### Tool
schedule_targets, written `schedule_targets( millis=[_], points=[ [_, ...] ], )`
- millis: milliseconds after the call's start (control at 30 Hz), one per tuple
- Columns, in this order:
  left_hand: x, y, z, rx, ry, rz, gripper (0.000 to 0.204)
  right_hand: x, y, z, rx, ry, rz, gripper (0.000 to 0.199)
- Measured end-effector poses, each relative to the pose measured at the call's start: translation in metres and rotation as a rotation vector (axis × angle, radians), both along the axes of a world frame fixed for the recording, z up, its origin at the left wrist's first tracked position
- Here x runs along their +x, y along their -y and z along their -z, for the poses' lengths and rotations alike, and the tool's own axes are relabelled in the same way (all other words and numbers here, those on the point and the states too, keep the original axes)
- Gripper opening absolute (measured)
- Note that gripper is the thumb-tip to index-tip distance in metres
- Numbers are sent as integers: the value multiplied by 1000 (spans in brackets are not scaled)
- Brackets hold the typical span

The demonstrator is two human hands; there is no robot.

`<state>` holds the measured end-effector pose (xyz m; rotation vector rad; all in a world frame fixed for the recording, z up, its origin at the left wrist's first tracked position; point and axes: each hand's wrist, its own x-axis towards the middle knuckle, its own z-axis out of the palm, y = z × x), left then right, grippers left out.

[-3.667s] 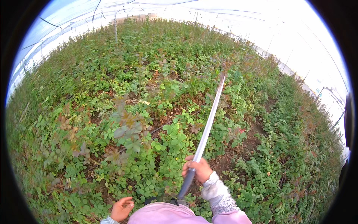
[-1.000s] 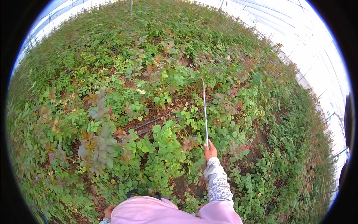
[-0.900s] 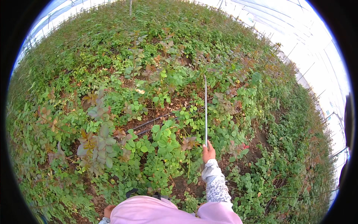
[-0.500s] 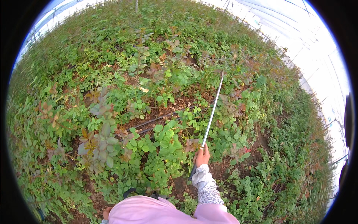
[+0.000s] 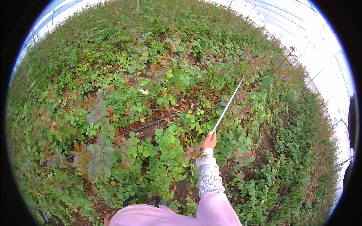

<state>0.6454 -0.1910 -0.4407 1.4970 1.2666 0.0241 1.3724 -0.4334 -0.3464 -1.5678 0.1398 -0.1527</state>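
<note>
My right hand (image 5: 209, 141) is closed around the lower end of a long, thin metal wand (image 5: 227, 105). The wand slants up and to the right over the leafy bushes, and its far tip lies among reddish and green leaves. Beneath the hand, whatever is left of the handle is hidden. Only a small piece of my left hand (image 5: 108, 218) shows at the lower edge, beside my pink garment (image 5: 154, 216). Its fingers are hidden. Purplish leaves (image 5: 194, 152) stand just left of my right wrist.
Dense leafy bushes (image 5: 166, 147) surround me. Dark irrigation tubes (image 5: 162, 120) run across brown soil covered with dry leaves (image 5: 188, 102). Bright translucent sheeting (image 5: 316, 45) rises at the right and back. A thin post (image 5: 137, 5) stands far ahead.
My right hand has moved forward and slightly right. The wand's tip has swung to the right, so it leans more than before. The left hand has barely shifted.
</note>
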Motion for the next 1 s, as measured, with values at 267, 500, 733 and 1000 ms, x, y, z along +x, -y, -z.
schedule_targets(
  millis=[267, 500, 733, 1000],
  points=[
    [-3, 4, -8, -10, -45, -24, 20, 70, -18, -21, -89, -30, 65, 48],
    [3, 9, -9, -27, -113, -22, 21, 103, -33, -23, -72, -154, 47, 48],
    [7, 8, -14, -25, -146, -18, 21, 128, -42, -22, -27, -152, 46, 48],
    [12, 6, -15, -17, -140, -8, 22, 136, -17, 22, 137, -604, -76, 29]
  ],
)
